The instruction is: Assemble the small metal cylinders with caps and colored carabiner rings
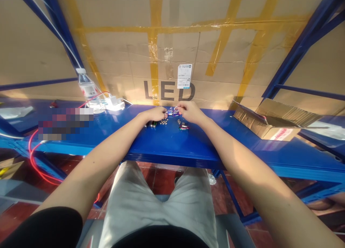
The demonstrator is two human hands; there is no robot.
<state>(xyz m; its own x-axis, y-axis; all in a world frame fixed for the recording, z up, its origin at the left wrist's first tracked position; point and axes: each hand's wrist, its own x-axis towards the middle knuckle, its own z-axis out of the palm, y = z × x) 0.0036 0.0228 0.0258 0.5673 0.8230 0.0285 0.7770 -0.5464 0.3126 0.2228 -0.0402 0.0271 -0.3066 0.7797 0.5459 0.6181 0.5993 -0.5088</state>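
Note:
Over the blue shelf top (167, 144), both of my hands are close together at the far side. My left hand (155, 114) is closed, fingertips pinched near a cluster of small shiny blue-purple parts (172, 112). Opposite it, my right hand (189, 111) is also pinched, at the right end of that cluster. What lies between the fingers is too small to name. Several small silvery metal pieces (163, 122) lie just in front of my left hand. Below my right hand is another little group of metallic pieces with coloured edges (184, 127).
A water bottle (87, 84) and a white power strip (115, 103) stand at the back left. A red cable (33, 158) hangs over the front edge. To the right sits an open cardboard box (265, 124). A large taped cardboard sheet (121, 61) rises behind the shelf.

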